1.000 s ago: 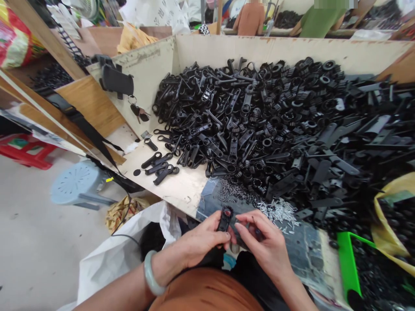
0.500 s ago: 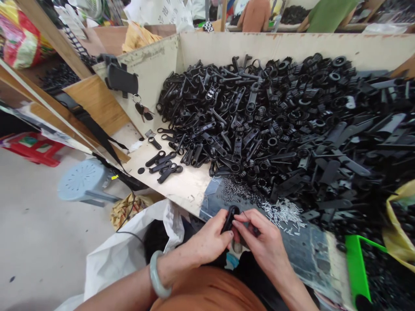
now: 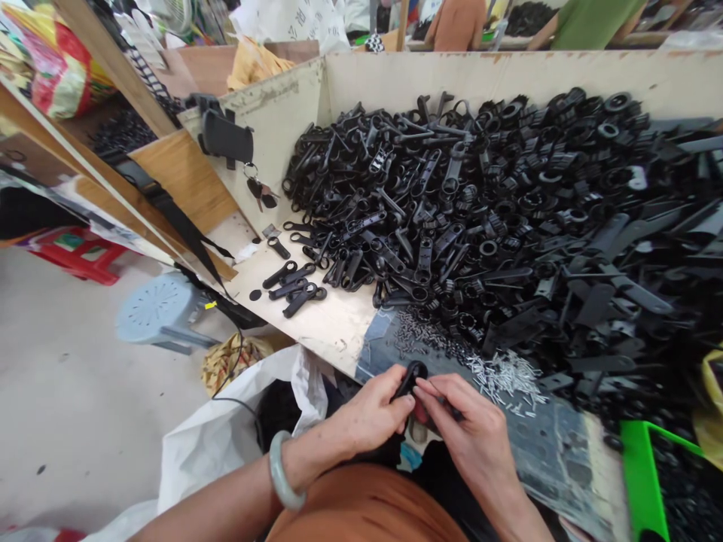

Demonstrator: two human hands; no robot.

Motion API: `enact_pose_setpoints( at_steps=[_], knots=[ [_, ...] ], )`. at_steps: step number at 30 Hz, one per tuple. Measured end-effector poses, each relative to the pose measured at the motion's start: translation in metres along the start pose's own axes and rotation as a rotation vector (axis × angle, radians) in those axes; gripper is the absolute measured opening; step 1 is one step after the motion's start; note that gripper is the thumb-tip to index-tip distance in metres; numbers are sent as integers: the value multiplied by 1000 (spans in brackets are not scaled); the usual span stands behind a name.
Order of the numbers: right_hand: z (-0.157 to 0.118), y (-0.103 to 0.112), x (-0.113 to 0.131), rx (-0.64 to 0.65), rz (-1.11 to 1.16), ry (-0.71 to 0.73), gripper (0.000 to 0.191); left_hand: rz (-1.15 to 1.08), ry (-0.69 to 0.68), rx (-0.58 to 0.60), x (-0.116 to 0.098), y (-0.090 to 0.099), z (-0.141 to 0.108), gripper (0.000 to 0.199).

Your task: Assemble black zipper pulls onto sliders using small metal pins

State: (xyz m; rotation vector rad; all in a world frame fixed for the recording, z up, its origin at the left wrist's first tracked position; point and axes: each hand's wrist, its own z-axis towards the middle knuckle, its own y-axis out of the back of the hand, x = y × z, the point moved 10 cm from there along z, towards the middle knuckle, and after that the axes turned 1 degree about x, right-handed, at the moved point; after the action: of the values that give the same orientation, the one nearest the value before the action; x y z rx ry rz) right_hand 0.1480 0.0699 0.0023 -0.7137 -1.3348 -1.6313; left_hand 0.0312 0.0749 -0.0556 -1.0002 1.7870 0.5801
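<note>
Head view: left hand (image 3: 370, 418) and right hand (image 3: 471, 436) together at 6 o'clock, both pinching small glossy black plastic loop-ended part (image 3: 410, 379) at bench edge. Matte heap of black plastic parts (image 3: 508, 218) at 1 o'clock; thin silvery metal pins (image 3: 505, 374) just beside right hand. Versus a second ago: grip unchanged, part tilted lower, view shifted.

Dark printed characters run across a white sheet (image 3: 294, 22) hanging behind the far wall of the parts bin (image 3: 508, 71), too blurred and cropped to read; nothing else beside or in front of that wall carries legible writing
</note>
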Motion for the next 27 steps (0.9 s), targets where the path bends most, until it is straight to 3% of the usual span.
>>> enact_pose_setpoints(
  at_steps=[5,12,18,27],
  knots=[
    [-3,-1,4,34,-64,53,14,-28,-54,26,1,-1,5,17],
    [-2,-3,17,111,-193,146,16,18,-122,-22,-7,7,8,19],
    [1,-6,6,160,-114,47,18,-12,-113,48,5,7,11,28],
    [2,-1,5,255,-94,-13,31,-82,-80,19,4,10,13,34]
  ],
)
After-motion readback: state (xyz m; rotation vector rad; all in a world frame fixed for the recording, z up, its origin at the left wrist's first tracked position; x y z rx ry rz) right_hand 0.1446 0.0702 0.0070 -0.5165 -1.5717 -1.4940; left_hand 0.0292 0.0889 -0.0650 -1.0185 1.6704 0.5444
